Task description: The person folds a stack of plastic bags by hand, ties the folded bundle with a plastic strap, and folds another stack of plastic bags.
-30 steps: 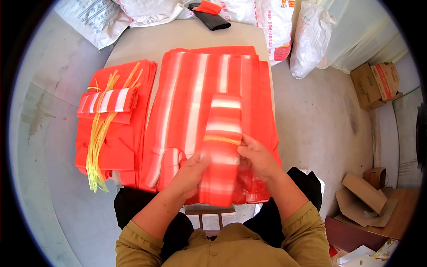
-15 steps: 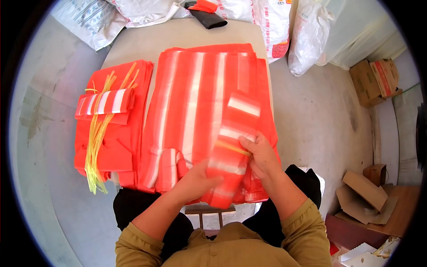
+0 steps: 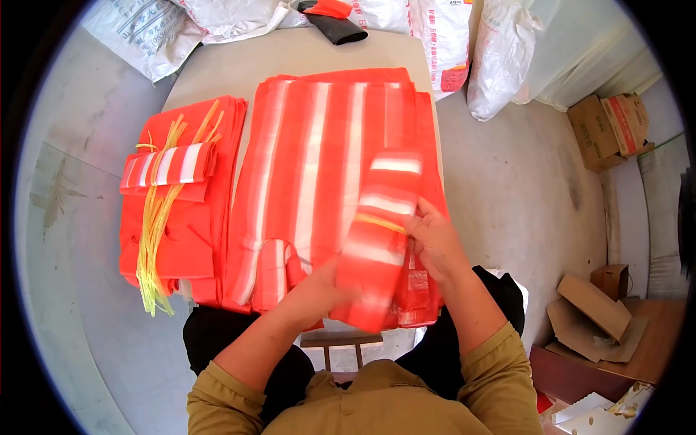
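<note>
A folded bundle of red-and-white striped plastic bags, with a yellow tie round its middle, is held tilted above a larger stack. My left hand grips its lower left side, the fingers partly hidden and blurred. At its right edge, beside the yellow tie, my right hand has its fingers closed on it. Beneath lies a wide flat stack of striped plastic bags with a handle cutout near me. To the left rests a red folded stack, carrying a small rolled striped bundle and loose yellow ties.
The stacks lie on a beige table. White printed sacks stand along its far side, near a black-and-red item. Cardboard boxes sit at the right, and an open carton is nearer me.
The bundle has shifted slightly left and up and turned a little more upright. My right hand has moved down its edge and its thumb no longer lies across the front.
</note>
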The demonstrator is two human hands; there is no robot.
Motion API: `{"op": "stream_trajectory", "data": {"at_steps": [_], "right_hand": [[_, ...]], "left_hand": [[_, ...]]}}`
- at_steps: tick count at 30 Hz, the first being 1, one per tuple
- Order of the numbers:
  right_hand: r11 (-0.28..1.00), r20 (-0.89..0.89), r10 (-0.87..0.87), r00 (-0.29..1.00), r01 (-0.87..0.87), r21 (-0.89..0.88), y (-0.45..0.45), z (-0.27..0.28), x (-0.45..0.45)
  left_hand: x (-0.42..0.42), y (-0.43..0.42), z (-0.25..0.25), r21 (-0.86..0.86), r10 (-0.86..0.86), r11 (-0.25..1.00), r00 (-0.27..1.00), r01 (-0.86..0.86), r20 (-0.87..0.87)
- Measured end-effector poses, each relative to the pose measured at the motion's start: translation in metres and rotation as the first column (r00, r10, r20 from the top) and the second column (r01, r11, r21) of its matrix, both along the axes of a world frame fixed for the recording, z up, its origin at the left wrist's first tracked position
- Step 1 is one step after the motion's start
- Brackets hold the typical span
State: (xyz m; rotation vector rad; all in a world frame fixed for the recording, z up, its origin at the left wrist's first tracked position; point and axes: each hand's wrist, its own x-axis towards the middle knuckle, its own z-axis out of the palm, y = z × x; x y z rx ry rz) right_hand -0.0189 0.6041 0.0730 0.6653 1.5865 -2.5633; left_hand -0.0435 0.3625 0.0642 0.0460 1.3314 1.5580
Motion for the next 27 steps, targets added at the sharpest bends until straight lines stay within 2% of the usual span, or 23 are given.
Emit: {"op": "stream_trajectory", "data": {"at_steps": [3, 12, 15, 19, 27], "right_hand": [[0.970, 0.157, 0.165, 0.974, -0.188, 0.151, 0.007, -0.005, 0.007], [0.997, 0.026, 0.051, 0.998, -0.052, 0.065, -0.003, -0.008, 0.006], [0.997, 0.068, 0.070, 0.995, -0.072, 0.036, 0.002, -0.014, 0.005], [0.999, 0.029, 0.031, 0.999, -0.031, 0.010, -0.002, -0.009, 0.005], [1.000, 0.056, -0.002, 0.998, 0.002, -0.011, -0.005, -0.005, -0.001]], "left_hand": [[-0.003, 0.000, 0.000, 0.006, 0.052, 0.999, 0.998, -0.052, 0.043], [-0.002, 0.003, 0.000, 0.000, 0.045, 0.999, 0.997, -0.045, 0.068], [-0.003, 0.002, -0.002, -0.004, 0.031, 1.000, 0.998, -0.031, 0.056], [-0.002, 0.002, -0.002, 0.020, 0.037, 0.999, 0.997, -0.038, 0.063], [-0.002, -0.001, -0.005, -0.038, 0.025, 0.999, 0.999, -0.025, 0.019]]}}
